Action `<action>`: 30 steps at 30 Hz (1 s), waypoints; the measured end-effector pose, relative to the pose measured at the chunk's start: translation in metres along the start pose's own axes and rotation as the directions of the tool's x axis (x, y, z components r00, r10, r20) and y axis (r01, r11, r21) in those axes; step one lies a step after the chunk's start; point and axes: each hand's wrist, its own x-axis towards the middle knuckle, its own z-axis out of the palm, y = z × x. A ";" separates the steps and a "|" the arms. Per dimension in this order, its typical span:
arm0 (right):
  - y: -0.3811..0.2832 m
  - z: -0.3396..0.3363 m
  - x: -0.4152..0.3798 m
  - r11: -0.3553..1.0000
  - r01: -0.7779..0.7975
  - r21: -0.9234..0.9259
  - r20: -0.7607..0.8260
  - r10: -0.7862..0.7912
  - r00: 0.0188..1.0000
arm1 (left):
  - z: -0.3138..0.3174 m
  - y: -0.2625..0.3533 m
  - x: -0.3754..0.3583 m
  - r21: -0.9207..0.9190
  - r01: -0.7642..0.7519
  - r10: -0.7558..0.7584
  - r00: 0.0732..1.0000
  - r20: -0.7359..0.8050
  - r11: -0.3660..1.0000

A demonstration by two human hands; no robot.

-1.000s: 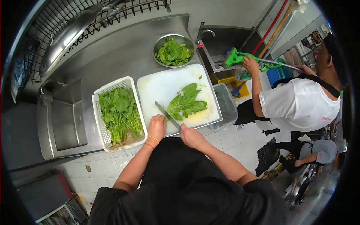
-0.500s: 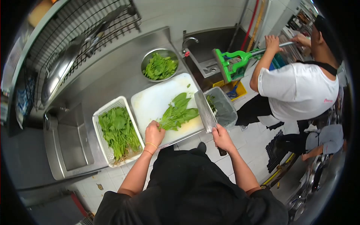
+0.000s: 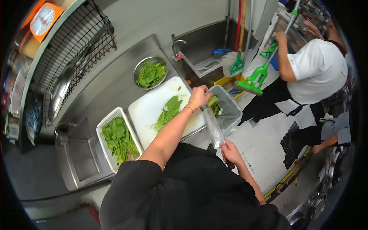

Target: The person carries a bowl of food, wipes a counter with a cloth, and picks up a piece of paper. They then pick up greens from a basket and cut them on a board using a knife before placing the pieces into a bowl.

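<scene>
Commercial kitchen, steel sink [image 3: 84,157], wire rack [image 3: 71,43], orange scale [image 3: 46,21], cutting board [image 3: 147,109], tiled floor [image 3: 257,143]

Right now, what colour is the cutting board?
The cutting board is white; it shows best in the head view.

Head-worn wide view, facing forward and down, cutting board [image 3: 147,107] below
</scene>
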 end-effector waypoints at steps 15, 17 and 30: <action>-0.008 0.027 0.068 0.999 -0.045 0.019 0.200 0.040 0.979 | -0.064 -0.040 -0.148 0.592 0.290 -0.316 0.947 -0.063 0.752; -0.008 0.049 0.081 0.999 -0.033 0.021 0.184 0.029 0.983 | -0.051 -0.036 -0.149 0.604 0.291 -0.285 0.952 -0.109 0.742; -0.094 0.119 0.092 0.999 0.036 0.001 0.164 -0.035 0.986 | -0.085 -0.051 -0.106 0.217 0.220 -0.103 0.888 -0.447 0.951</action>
